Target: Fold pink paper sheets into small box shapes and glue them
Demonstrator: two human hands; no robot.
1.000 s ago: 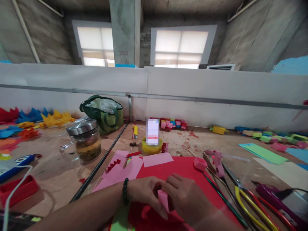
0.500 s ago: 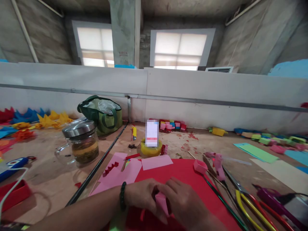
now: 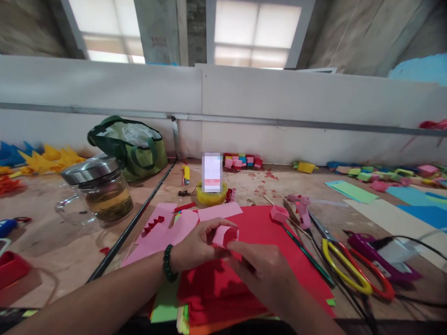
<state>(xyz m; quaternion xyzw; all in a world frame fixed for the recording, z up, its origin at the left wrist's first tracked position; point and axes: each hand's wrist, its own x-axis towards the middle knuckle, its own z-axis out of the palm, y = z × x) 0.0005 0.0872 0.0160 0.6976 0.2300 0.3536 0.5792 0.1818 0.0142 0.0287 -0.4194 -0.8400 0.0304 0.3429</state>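
A small pink folded-paper box point(image 3: 220, 236), its open side turned up and to the right, is held above a stack of red paper point(image 3: 216, 288). My left hand point(image 3: 195, 244), with a dark green bead bracelet at the wrist, grips it between thumb and fingers. From the right, my right hand point(image 3: 261, 270) has its bent fingers at the box's lower right edge, thumb and index close together on the paper. Part of the box is hidden by the fingers. Pink paper sheets point(image 3: 181, 225) lie just beyond, beside a similar pink paper box point(image 3: 279, 213).
To the right are a pink glue gun point(image 3: 303, 211), scissors with yellow and red handles point(image 3: 345, 270) and a purple tool point(image 3: 380, 258). A glass mug of tea point(image 3: 104, 195) and a green bag point(image 3: 139, 153) stand at left. Yellow tape point(image 3: 210, 195) supports a blurred upright screen point(image 3: 212, 172).
Both hands have raised the pink box slightly and turned it so its open side shows. My right fingers have moved to its lower edge. The view has tilted down.
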